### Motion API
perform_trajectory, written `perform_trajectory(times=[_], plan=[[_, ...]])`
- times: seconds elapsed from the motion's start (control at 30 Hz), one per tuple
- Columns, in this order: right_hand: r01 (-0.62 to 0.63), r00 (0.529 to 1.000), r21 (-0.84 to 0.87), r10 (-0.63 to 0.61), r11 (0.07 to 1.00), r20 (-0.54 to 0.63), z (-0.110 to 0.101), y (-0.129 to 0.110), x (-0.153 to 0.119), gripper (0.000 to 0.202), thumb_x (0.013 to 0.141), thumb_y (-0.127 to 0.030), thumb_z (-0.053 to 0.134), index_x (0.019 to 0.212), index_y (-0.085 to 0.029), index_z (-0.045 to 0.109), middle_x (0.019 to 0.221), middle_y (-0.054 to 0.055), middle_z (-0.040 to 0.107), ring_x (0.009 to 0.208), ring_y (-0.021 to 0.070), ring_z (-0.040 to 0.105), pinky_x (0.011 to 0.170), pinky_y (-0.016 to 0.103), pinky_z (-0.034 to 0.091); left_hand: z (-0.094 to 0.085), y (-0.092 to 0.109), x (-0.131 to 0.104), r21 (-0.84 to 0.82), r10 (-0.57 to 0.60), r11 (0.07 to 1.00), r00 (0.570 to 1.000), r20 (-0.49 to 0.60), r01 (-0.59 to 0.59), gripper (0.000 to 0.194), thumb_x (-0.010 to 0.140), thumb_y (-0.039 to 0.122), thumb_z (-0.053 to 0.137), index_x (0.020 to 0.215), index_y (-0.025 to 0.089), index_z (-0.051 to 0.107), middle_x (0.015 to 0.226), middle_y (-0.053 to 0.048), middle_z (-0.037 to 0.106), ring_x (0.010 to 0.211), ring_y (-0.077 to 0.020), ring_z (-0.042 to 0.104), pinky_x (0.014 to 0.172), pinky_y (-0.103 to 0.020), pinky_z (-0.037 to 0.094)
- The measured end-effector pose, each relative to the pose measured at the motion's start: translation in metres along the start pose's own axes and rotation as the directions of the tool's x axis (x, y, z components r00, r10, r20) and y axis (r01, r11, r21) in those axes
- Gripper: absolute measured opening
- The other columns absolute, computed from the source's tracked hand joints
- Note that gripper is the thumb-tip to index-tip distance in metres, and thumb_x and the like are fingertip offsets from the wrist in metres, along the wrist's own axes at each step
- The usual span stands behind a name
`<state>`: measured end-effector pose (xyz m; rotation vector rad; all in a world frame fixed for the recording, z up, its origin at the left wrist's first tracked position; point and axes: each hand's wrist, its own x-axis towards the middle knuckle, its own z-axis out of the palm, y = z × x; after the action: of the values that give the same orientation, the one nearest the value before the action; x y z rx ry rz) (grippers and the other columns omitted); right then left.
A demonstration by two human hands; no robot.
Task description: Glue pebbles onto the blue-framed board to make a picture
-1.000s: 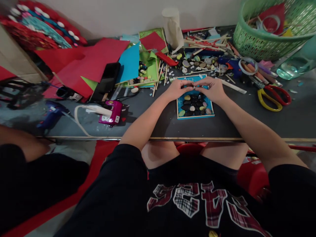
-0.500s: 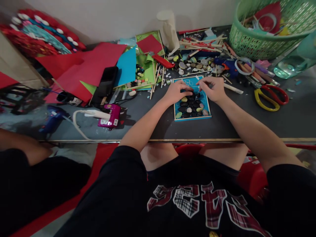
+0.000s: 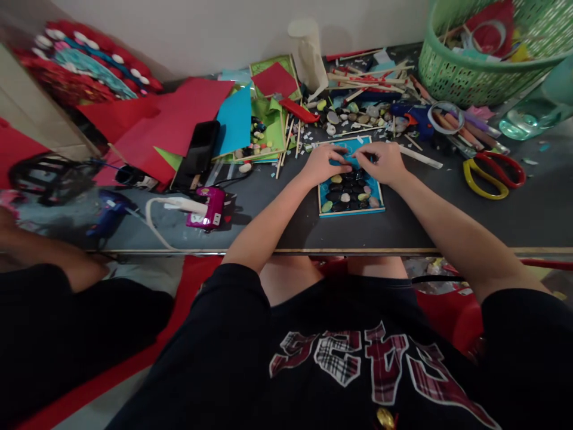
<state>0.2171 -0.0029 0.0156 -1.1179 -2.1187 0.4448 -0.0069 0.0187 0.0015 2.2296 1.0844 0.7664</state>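
A small blue panel [image 3: 376,190] with a thin light wooden border lies flat on the dark table. Rows of black pebbles [image 3: 344,188] cover its lower part, with a few pale, yellow and green stones among them. My left hand [image 3: 323,163] rests over the panel's upper left, its bent fingers apart and their tips near the uppermost black pebbles. From the right, my right hand [image 3: 384,162] reaches over the top of the panel, thumb and forefinger pinched together. Whatever is between those fingertips is too small to make out.
Loose pebbles [image 3: 353,116] and sticks lie behind the panel. Scissors [image 3: 486,174], a tape roll [image 3: 446,117] and a green basket [image 3: 470,74] are at right. Coloured paper [image 3: 179,110], a phone [image 3: 203,145], a purple power socket [image 3: 206,209] and a blue glue gun [image 3: 108,212] are left, near another person's arm [image 3: 54,254].
The view has shifted slightly. My right fingertips have moved a little left and down, closer to my left hand. The fingers of my left hand have spread slightly above the pebbles.
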Motion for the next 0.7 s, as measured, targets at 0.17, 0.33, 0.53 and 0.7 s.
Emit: perform_trajectory(times=[0.17, 0.33, 0.53, 0.7], plan=[[0.001, 1.0, -0.077, -0.003, 0.997, -0.028, 0.003, 0.005, 0.0, 0.032, 0.097, -0.042, 0.055, 0.089, -0.022, 0.079, 0.084, 0.006, 0.076, 0.078, 0.0245, 0.069, 0.078, 0.037, 0.052, 0.001, -0.004, 0.009, 0.002, -0.092, 0.996, 0.995, -0.033, 0.092, 0.024, 0.07, 0.041, 0.091, 0.08, 0.021, 0.083, 0.132, -0.012, 0.071, 0.13, -0.0414, 0.061, 0.115, -0.059, 0.045], [0.014, 0.998, -0.134, -0.022, 0.991, -0.057, 0.005, 0.005, 0.001, 0.03, 0.094, -0.038, 0.054, 0.083, -0.022, 0.076, 0.078, 0.005, 0.074, 0.072, 0.0231, 0.067, 0.071, 0.034, 0.049, 0.004, -0.001, 0.012, 0.056, -0.122, 0.991, 0.992, -0.023, 0.123, 0.019, 0.07, 0.037, 0.09, 0.08, 0.022, 0.084, 0.135, -0.012, 0.069, 0.125, -0.0423, 0.063, 0.111, -0.062, 0.046], [0.022, 0.997, -0.127, -0.03, 0.992, -0.064, 0.006, 0.003, 0.002, 0.032, 0.094, -0.043, 0.054, 0.081, -0.023, 0.075, 0.076, 0.005, 0.073, 0.072, 0.0232, 0.065, 0.072, 0.035, 0.05, 0.005, -0.006, 0.004, 0.025, 0.045, 0.999, 0.999, 0.004, -0.045, 0.021, 0.087, 0.043, 0.078, 0.095, 0.025, 0.083, 0.129, -0.009, 0.073, 0.126, -0.032, 0.065, 0.114, -0.052, 0.045], [-0.012, 0.993, -0.065, 0.004, 0.998, -0.119, 0.005, 0.006, 0.002, 0.03, 0.094, -0.042, 0.056, 0.086, -0.023, 0.078, 0.079, 0.005, 0.075, 0.07, 0.0229, 0.066, 0.075, 0.037, 0.052, 0.0, -0.01, -0.001, -0.147, 0.065, 0.987, 0.997, -0.034, -0.069, 0.045, 0.107, 0.053, 0.045, 0.114, 0.022, 0.078, 0.122, -0.01, 0.077, 0.118, -0.0245, 0.07, 0.106, -0.04, 0.051]])
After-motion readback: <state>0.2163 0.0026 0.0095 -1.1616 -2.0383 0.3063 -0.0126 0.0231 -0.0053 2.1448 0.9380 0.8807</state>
